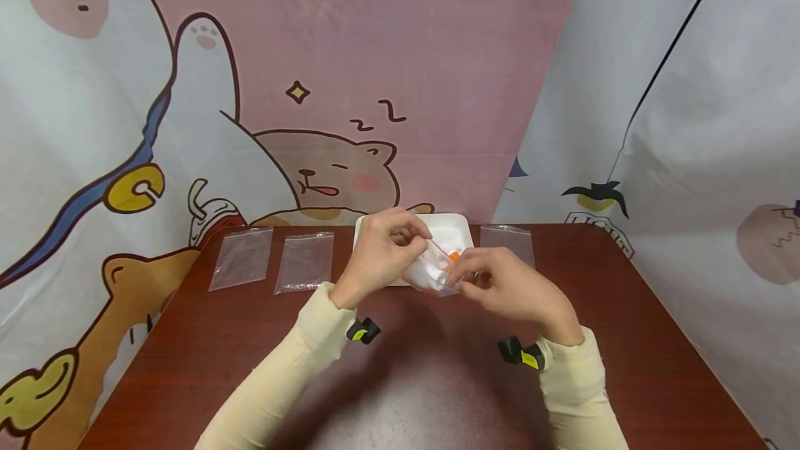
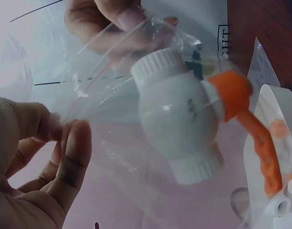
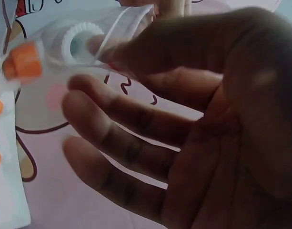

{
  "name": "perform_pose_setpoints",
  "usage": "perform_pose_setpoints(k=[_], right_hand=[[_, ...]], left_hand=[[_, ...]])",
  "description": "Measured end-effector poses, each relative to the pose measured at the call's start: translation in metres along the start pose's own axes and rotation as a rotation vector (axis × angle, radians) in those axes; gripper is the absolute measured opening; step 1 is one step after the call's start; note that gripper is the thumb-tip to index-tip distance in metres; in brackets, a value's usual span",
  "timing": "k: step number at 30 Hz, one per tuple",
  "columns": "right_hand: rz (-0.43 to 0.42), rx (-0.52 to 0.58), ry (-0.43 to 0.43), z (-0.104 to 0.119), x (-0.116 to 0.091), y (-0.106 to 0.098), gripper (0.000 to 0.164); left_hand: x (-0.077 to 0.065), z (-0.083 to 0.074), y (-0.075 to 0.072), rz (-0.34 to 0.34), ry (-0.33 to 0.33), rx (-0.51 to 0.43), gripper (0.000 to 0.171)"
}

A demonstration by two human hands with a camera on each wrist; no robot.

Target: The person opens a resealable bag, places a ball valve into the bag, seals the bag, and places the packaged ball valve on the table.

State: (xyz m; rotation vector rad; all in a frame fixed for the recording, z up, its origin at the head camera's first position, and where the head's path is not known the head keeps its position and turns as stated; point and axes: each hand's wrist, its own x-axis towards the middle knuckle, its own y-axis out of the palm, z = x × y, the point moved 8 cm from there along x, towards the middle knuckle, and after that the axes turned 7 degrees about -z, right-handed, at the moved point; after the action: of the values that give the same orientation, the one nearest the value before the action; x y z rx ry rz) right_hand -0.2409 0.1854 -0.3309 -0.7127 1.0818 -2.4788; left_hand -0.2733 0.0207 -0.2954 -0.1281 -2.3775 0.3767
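Observation:
A white plastic ball valve with an orange lever handle is inside a clear zip bag, held up above the table in front of the person. In the left wrist view, the left hand pinches one end of the bag's mouth between thumb and fingers. The right hand grips the mouth's other end, with the valve hanging below it. Seen from the right wrist, the right hand's thumb and index finger are on the bag, while its other fingers extend loosely. One ribbed valve end shows through the plastic.
Behind the hands stands a white tray with more white and orange parts, partly hidden. Two flat clear bags lie left of it, and another clear bag lies at its right. A printed cloth hangs behind the brown table.

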Motion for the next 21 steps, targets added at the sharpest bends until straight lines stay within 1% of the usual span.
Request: perform_pose_setpoints(k=[2,4,6,8,11,14,16,19,21], right_hand=[[0.028,-0.018,0.014,0.0,-0.002,0.0,0.021],[0.042,-0.017,0.019,-0.001,-0.003,0.0,0.021],[0.026,-0.011,0.016,-0.001,-0.003,-0.002,0.02],[-0.02,-0.013,0.001,0.0,-0.002,-0.006,0.02],[-0.124,-0.039,-0.038,0.001,-0.002,-0.016,0.02],[-0.2,-0.061,-0.08,0.004,-0.003,-0.024,0.019],[-0.231,-0.062,-0.103,0.005,-0.003,-0.027,0.018],[-0.261,-0.044,-0.135,0.007,-0.003,-0.031,0.015],[-0.282,-0.037,-0.155,0.009,-0.003,-0.034,0.015]], left_hand=[[0.001,0.001,-0.002,-0.01,-0.002,0.005,0.017],[0.001,0.002,-0.004,-0.003,-0.004,0.015,0.018],[0.001,0.002,-0.005,0.02,-0.01,0.039,0.022],[0.001,0.004,-0.006,0.057,-0.023,0.077,0.024],[0.001,0.007,-0.006,0.139,-0.054,0.125,0.027],[0.001,0.007,-0.006,0.242,-0.055,0.166,0.027],[0.0,0.005,-0.004,0.323,-0.025,0.176,0.027],[-0.001,0.001,-0.001,0.44,0.05,0.181,0.027],[-0.003,-0.001,0.0,0.505,0.095,0.169,0.026]])
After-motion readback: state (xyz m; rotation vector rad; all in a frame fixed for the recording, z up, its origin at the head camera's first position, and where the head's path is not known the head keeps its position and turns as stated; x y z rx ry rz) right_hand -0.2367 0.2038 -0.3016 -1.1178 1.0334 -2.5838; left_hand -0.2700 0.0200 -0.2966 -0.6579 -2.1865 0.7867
